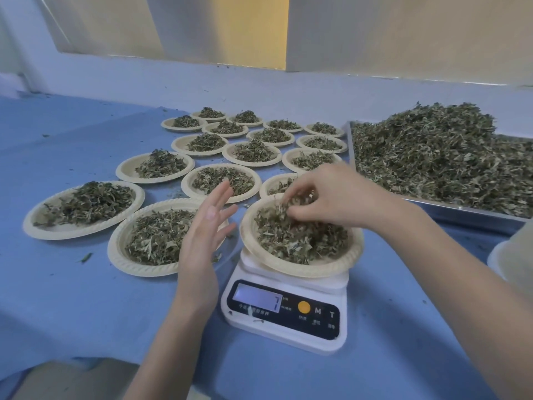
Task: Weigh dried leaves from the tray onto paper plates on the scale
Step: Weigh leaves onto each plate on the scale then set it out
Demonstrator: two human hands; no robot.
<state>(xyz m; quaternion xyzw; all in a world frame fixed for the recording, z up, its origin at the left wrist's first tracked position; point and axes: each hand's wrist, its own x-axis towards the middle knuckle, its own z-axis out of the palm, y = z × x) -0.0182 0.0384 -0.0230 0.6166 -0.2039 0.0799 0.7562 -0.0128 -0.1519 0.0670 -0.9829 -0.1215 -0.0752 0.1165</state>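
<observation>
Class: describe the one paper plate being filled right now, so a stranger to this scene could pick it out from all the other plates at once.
Start at the metal tray heaped with dried leaves on the right, then look just left of it to the white scale. The plate sits on top of that scale, with the right hand pinching leaves in it. Every other filled plate lies flat on the blue cloth.

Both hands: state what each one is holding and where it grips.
The right hand pinches a tuft of dried leaves with its fingertips, over the plate on the scale. The left hand holds nothing, fingers straight.
</observation>
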